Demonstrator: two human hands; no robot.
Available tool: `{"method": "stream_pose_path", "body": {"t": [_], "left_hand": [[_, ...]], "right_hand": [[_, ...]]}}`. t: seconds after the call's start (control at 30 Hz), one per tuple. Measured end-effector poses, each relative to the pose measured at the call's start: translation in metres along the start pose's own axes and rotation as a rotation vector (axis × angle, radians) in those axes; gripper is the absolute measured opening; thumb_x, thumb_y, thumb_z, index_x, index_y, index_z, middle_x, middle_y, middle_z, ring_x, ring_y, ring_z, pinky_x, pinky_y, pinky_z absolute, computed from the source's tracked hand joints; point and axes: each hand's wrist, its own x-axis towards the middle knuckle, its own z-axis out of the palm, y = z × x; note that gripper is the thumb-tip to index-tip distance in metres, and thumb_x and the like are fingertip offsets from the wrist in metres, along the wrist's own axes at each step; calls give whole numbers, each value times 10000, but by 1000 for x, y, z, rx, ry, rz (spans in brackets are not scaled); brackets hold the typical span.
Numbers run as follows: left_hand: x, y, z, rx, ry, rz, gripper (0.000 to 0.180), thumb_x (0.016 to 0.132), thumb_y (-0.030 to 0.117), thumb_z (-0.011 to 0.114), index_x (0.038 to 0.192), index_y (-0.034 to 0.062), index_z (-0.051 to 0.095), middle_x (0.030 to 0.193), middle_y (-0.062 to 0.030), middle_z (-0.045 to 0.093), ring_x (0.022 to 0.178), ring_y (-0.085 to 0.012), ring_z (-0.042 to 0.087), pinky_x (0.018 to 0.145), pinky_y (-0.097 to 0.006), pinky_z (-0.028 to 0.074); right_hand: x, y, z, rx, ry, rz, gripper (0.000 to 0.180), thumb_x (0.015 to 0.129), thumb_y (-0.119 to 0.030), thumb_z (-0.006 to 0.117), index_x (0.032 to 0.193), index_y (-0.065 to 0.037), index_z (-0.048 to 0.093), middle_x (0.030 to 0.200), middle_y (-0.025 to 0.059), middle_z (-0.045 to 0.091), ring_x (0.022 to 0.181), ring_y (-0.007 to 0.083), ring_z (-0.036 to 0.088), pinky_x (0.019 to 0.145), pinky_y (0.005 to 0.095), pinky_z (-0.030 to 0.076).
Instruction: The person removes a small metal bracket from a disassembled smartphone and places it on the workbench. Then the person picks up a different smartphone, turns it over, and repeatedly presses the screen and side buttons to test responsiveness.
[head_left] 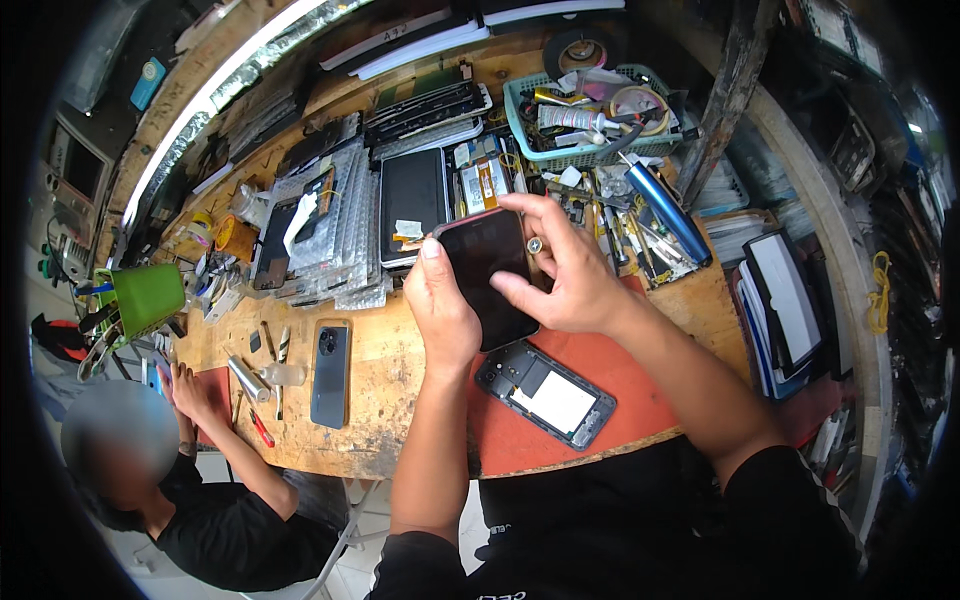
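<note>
Black glass faces upward on the phone [485, 265] between the person's two hands. The left hand [445, 310] clasps its left side, thumb straight along the edge; the other left fingers are hidden behind the phone. The right hand [575, 270] comes from the right, its index finger stretched to the top edge and its thumb bent across the screen; whether that thumb presses or hovers, and whether this hand grips, cannot be told. Both forearms rise from the lower edge, elbows bent, the left one steeper. A small round metal piece [535, 244] shows by the right fingers, its nature unclear. Dark reflections leave the screen unreadable.

Just below, an opened phone [555, 395] with a white panel lies tilted on a red mat [660, 385], which the right forearm partly covers. Left on the wooden worktop [380, 400] lies a dark grey phone [330, 375]. Beyond, bubble-wrapped packs [350, 250] overlap, hiding their contents. At far left, another person's hand [190, 390] holds something too small to identify.
</note>
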Motion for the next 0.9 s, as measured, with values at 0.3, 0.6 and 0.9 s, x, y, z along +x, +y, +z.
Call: {"method": "stream_pose_path", "body": {"t": [0.3, 0.6, 0.9], "left_hand": [[-2, 1, 11, -30, 21, -122, 534, 1181, 372, 378, 1021, -29, 691, 946, -48, 703, 831, -111, 597, 785, -308, 515], [-4, 3, 13, -68, 37, -75, 539, 1177, 380, 387, 1036, -22, 718, 923, -49, 723, 789, -98, 628, 732, -288, 524], [-2, 1, 12, -26, 15, 40, 551, 1181, 369, 370, 1070, -36, 727, 939, -60, 731, 804, -109, 639, 748, -287, 535]], "right_hand": [[-10, -7, -26, 78, -135, 169, 815, 807, 33, 681, 1572, -117, 442, 968, 22, 575, 548, 59, 394, 512, 248, 347], [-14, -6, -17, 64, -96, 114, 809, 865, -7, 694, 1599, -77, 362, 802, -48, 485, 592, 28, 354, 558, 222, 291], [-13, -3, -20, 65, -119, 94, 781, 865, 30, 649, 1592, -83, 388, 857, -32, 508, 591, 26, 342, 560, 215, 308]]}}
